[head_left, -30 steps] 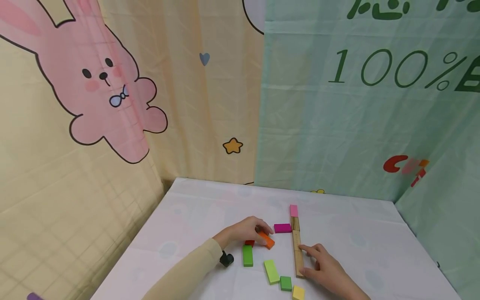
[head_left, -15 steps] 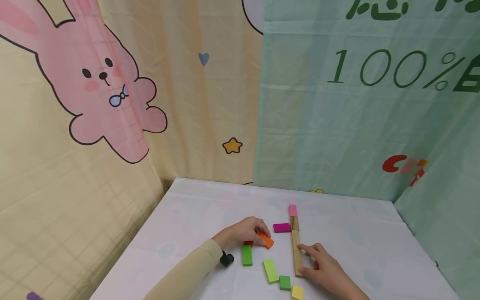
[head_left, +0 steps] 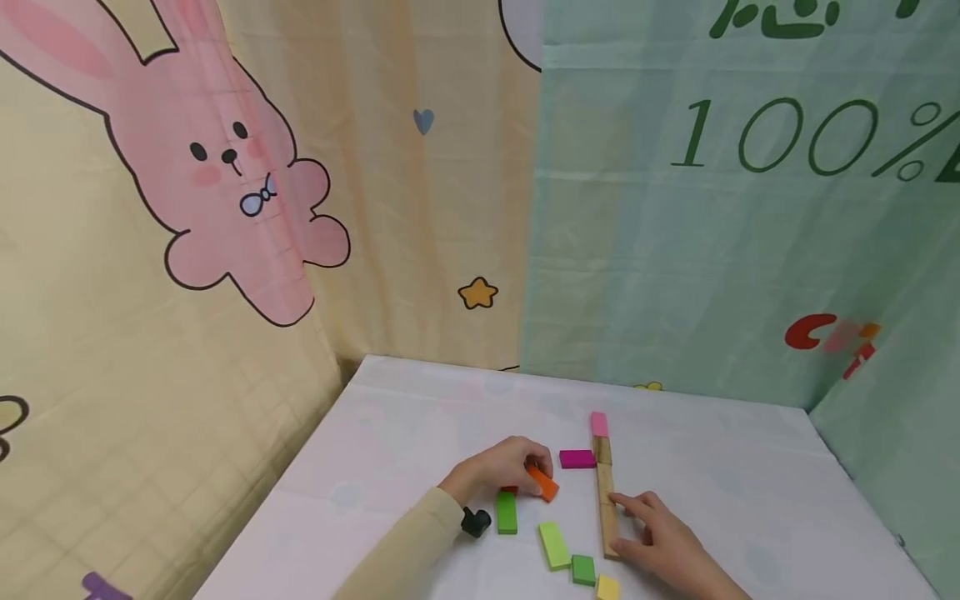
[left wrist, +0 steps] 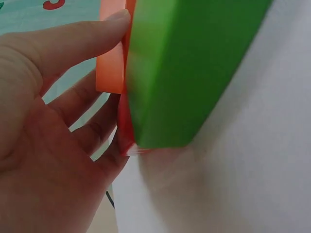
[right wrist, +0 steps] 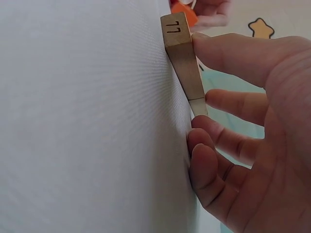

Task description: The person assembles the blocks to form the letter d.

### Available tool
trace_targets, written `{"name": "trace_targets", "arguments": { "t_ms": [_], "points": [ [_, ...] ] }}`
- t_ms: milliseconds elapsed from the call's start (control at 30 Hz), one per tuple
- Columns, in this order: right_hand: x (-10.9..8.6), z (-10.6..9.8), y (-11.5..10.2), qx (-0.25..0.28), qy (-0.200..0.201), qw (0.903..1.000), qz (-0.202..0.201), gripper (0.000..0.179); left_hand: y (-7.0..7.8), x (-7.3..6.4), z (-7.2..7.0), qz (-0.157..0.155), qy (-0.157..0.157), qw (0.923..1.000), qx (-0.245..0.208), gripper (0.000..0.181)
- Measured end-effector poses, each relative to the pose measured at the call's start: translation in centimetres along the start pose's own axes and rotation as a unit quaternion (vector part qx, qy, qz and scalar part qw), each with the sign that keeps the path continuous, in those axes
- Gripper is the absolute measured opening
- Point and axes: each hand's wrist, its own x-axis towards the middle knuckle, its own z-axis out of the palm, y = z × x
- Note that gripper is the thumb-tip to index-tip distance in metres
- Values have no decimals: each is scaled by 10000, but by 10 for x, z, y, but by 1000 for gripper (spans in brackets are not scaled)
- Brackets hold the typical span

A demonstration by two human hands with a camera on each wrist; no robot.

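Observation:
My left hand (head_left: 501, 467) pinches an orange block (head_left: 543, 483) between thumb and fingers. In the left wrist view, the orange block (left wrist: 110, 68) stands beside a red block (left wrist: 126, 121) and a green block (left wrist: 180, 73); other fingertips come near the red one. My right hand (head_left: 663, 537) rests thumb and index fingertips along the right side of a row of plain wooden blocks (head_left: 607, 508). In the right wrist view, the end wooden block (right wrist: 176, 30) bears dark marks, and the remaining fingers bend loosely beside the tabletop.
A pink block (head_left: 599, 423) tops the wooden row, and a magenta block (head_left: 577, 459) meets its left side. Nearer lie a light green block (head_left: 554, 546), a small green block (head_left: 583, 570) and a yellow block (head_left: 608, 587). Curtains (head_left: 420, 208) stand behind the white table (head_left: 390, 433).
The head view has shifted slightly, so everything sits further right. My left fingers have drawn in closer on the orange block. My right hand keeps its place at the wooden row.

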Motion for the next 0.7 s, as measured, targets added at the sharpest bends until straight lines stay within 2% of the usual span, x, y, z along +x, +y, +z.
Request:
{"name": "trace_targets", "arguments": {
  "t_ms": [367,567,700],
  "points": [
    [1,1,2,-109,1,9999,-58,73,-3,-1,3,-120,42,9995,-296,23],
    [1,2,1,-136,49,9999,-40,74,-5,-4,6,-226,220,9975,-627,20],
    [2,2,-1,-147,37,9999,-18,73,-7,-5,7,-229,322,9968,-691,20]
  ]
}}
